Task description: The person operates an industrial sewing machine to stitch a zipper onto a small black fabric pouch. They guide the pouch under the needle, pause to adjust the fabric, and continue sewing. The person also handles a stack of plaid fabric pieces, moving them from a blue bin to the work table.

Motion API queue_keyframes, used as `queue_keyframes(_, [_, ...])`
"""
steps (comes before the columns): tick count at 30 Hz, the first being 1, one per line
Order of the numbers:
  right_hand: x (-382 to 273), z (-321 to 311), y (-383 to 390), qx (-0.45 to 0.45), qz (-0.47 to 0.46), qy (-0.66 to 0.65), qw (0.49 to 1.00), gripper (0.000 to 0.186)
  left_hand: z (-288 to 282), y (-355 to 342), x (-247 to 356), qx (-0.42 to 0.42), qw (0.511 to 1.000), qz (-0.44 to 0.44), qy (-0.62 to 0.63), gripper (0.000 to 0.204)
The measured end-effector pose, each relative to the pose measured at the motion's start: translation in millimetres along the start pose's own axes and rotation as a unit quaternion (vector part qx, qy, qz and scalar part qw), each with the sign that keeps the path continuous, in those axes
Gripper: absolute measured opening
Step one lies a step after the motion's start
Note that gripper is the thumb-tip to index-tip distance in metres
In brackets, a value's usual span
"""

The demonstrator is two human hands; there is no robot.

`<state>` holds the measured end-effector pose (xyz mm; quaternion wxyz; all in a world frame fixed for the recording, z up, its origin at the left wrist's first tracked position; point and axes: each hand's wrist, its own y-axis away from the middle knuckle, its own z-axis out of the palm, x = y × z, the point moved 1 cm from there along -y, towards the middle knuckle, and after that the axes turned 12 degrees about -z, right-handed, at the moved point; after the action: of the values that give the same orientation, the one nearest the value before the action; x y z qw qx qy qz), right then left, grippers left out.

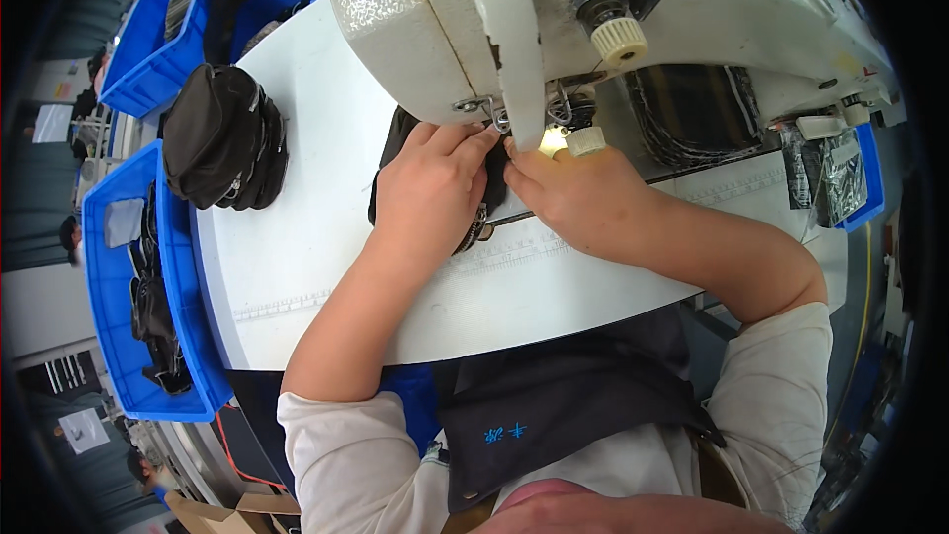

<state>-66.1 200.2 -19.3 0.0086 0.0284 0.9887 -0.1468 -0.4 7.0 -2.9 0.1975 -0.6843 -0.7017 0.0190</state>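
Observation:
Under the head of a white sewing machine point(425, 30) lies a black fabric piece point(388, 163), with a zipper point(476, 234) trailing from its near edge. My left hand point(432, 183) is closed on the fabric, fingers bent and pressed together beside the needle area. My right hand point(568, 188) pinches the fabric's right edge, its fingertips close to the left ones. The machine's lamp shines just beyond the right hand. The needle and presser foot are mostly hidden behind the machine's front and my fingers.
A stack of black zippered pouches point(222, 138) stands at the table's left. Blue bins point(96, 277) with dark pieces line that side. Dark striped panels point(692, 114) lie beneath the machine arm. A ruler scale point(287, 307) runs along the white tabletop point(297, 237). Clear-wrapped packets point(840, 178) sit far right.

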Motion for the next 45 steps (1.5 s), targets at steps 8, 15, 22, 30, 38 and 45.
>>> queue_keyframes(8, [5.2,-2.4,4.7,-0.002,0.014,-0.007,1.000,0.032,2.0,-0.7,3.4,0.002,1.000,-0.005,0.015,0.031])
queue_keyframes(15, [10.7,6.5,4.5,-0.001,-0.036,0.028,0.999,0.031,-6.2,1.6,4.6,-0.024,0.999,-0.007,0.029,0.033])
queue_keyframes(22, [8.4,7.2,3.4,0.032,-0.055,0.057,0.996,0.011,-3.9,0.5,14.3,0.007,1.000,-0.005,0.021,0.026])
queue_keyframes(30, [19.5,4.2,-0.5,0.042,-0.043,-0.040,0.997,0.013,-2.0,5.3,7.2,0.029,0.999,0.013,0.023,0.025])
queue_keyframes(38, [14.7,-19.1,-2.1,0.014,-0.035,-0.009,0.999,0.015,-1.9,5.0,-1.8,0.042,0.996,0.026,0.072,0.026])
queue_keyframes(45, [11.3,-17.1,-0.8,-0.044,-0.020,0.031,0.998,0.022,-1.9,7.0,-13.5,0.017,0.993,0.033,0.115,0.032])
